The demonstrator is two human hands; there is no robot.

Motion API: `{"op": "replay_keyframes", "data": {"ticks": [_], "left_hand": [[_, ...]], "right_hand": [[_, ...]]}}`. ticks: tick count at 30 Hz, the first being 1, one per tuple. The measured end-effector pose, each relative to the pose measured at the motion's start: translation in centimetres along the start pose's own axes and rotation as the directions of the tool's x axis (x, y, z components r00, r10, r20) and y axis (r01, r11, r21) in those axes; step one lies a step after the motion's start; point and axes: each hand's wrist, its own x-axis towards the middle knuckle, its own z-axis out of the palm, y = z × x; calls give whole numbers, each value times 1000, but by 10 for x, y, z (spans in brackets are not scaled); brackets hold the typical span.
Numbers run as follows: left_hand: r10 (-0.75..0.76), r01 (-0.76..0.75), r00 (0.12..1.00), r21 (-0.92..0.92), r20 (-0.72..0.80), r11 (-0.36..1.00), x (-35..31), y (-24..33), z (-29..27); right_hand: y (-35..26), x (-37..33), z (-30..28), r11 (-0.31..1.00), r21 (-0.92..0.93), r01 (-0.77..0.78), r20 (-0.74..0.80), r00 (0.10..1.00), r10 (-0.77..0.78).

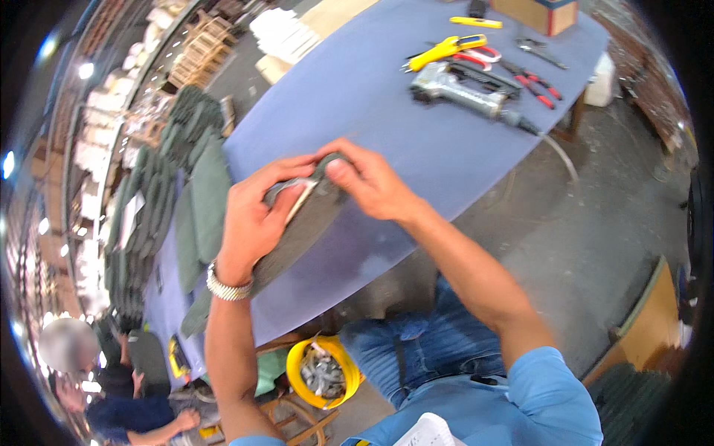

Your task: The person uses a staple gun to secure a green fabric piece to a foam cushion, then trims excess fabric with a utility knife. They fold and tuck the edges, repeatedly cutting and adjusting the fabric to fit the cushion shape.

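Note:
A dark grey-green fabric-covered panel [306,232], like a seat or back pad, stands tilted over the near side of the blue-covered table [364,97]. My left hand [256,215], with a metal watch band at the wrist, grips the panel's upper end; its thumb lies near a pale strip along the opened fabric edge. At the top corner, my right hand [372,182] pinches the folded fabric between thumb and fingers. Both hands are close together and closed on the panel. The panel's far face is hidden.
On the table's far right lie a pneumatic staple gun [465,93] with its hose, a yellow-handled tool [450,50] and red-handled pliers [534,83]. Green pads [137,230] are stacked at left. A yellow bucket [292,372] stands below the near edge. Other people work at lower left.

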Motion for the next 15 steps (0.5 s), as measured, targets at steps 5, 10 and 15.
{"op": "replay_keyframes", "data": {"ticks": [5,10,15], "left_hand": [[-15,17,998,21,-67,1000,-2,-3,10],[-55,55,993,-9,-104,998,0,5,12],[-55,62,987,46,-151,997,-7,7,23]], "right_hand": [[10,25,-67,949,-305,75,315,949,26],[44,104,-198,454,-886,-92,0,980,199],[85,155,-243,-53,-988,-145,-152,851,502]]}}
